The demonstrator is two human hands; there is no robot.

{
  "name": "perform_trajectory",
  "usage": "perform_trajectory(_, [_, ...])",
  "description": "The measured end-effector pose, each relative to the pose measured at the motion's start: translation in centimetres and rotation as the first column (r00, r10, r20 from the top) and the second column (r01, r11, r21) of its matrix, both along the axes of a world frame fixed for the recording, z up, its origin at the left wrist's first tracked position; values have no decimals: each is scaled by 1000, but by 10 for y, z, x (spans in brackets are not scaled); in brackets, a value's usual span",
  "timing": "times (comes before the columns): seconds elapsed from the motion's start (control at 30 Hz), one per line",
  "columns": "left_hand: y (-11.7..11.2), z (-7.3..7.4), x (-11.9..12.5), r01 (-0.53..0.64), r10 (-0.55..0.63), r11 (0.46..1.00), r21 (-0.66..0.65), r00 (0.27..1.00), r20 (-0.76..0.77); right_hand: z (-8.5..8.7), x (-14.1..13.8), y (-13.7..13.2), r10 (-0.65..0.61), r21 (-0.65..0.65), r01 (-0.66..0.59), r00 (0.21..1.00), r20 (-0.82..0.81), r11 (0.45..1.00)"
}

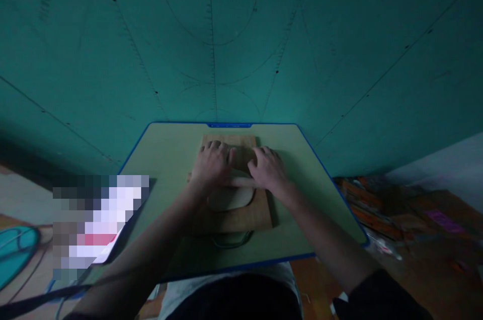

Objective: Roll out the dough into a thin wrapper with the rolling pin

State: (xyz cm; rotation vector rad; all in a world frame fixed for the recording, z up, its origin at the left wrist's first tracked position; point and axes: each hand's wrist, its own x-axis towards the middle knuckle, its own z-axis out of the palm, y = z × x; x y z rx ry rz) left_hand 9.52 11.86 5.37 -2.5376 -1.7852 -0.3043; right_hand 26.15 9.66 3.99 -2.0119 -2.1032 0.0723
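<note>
1. The left hand (213, 166) and right hand (268, 169) lie side by side, palms down, on a pale rolling pin (241, 182) that shows between them.
2. The fingers of both hands stretch flat toward 12 o'clock, pressing rather than wrapping; nothing is clasped.
3. The pin lies across a wooden board (260, 217) in the middle of a blue-rimmed lap table (166, 169).
4. A flat dough disc (231, 199) lies on the board at the pin's 6 o'clock, touching it.
5. The dough looks soft, thin and easily torn; a loosened edge seems the safest hold. The pin looks stiff and light, best held at its ends.
6. A dark loop (232, 243) shows at the board's 6 o'clock edge, and floor clutter (377, 214) lies at the table's 3 o'clock.
</note>
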Motion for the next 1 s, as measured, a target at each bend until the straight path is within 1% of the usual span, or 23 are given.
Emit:
perform_trajectory(0.07, [-12,-1,-3,13,-13,1000,-2,1000,-4,-1,-1,-12,18,10,-18,1000,-6,1000])
perform_trajectory(0.17, [-35,-7,-12,29,-29,1000,-7,999,-45,-5,-3,-36,67,25,-67,997,-23,997])
perform_trajectory(0.23, [-47,-13,-19,81,-80,997,14,991,-104,-7,-4,-48,101,39,-100,995,-26,994])
perform_trajectory(0.3, [-51,-18,-23,158,-149,987,42,974,-169,-8,-5,-52,118,50,-117,993,-24,992])
perform_trajectory(0.33, [-50,-19,-23,182,-170,982,45,967,-190,-8,-4,-51,119,54,-118,993,-23,992])
perform_trajectory(0.37, [-47,-20,-23,172,-162,984,38,967,-196,-9,-4,-48,118,60,-116,993,-23,991])
perform_trajectory(0.47, [-31,-17,-17,88,-93,995,-37,980,-175,-10,-1,-29,116,84,-114,993,-25,990])
perform_trajectory(0.57, [-11,-11,-10,115,-128,990,-82,976,-177,-11,1,-7,83,90,-80,996,-28,993])
perform_trajectory(0.6, [-5,-9,-7,111,-122,991,-76,979,-161,-10,2,0,68,91,-66,997,-29,994])
perform_trajectory(0.67, [5,-8,-3,47,-52,998,-51,994,-98,-8,3,10,53,104,-50,998,-34,993])
perform_trajectory(0.73, [11,-7,0,5,-6,1000,-29,999,-48,-5,4,16,55,121,-50,998,-39,991])
perform_trajectory(0.8, [12,-6,1,4,-5,1000,-20,999,-40,-2,4,17,51,118,-45,998,-44,992])
perform_trajectory(0.87, [6,-6,-1,6,-7,1000,-18,999,-45,-1,3,12,43,91,-39,998,-43,995])
perform_trajectory(0.93, [-6,-6,-5,19,-20,1000,-22,998,-53,-2,1,3,35,65,-33,999,-32,997])
perform_trajectory(1.0, [-23,-10,-10,60,-60,998,-1,995,-80,-4,-1,-12,24,49,-23,1000,-11,999])
